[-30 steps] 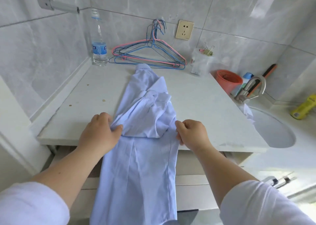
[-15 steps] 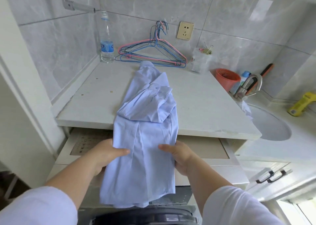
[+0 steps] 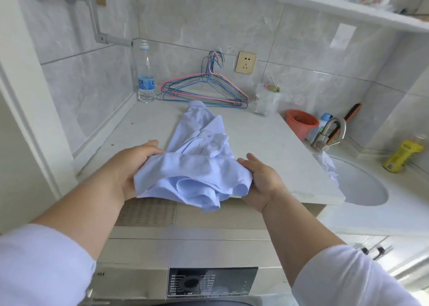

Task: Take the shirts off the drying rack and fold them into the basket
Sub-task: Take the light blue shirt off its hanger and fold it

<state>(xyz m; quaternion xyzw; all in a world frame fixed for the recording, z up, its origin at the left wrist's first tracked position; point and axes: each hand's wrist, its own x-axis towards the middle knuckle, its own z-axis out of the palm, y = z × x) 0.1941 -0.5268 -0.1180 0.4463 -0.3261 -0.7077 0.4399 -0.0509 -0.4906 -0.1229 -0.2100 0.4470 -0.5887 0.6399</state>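
One pale blue shirt (image 3: 197, 157) lies on the desk (image 3: 267, 143), its collar end toward the wall and its lower part bunched at the front edge between two hands: the left hand (image 3: 130, 168) and right hand (image 3: 262, 180) each have fingers clamped on a side of the folded-up hem. Behind it lean several wire hangers (image 3: 204, 89) (pink and blue, too tangled to count), one bottle (image 3: 145, 73) holding some clear liquid, and one orange cup (image 3: 300, 122), contents unclear.
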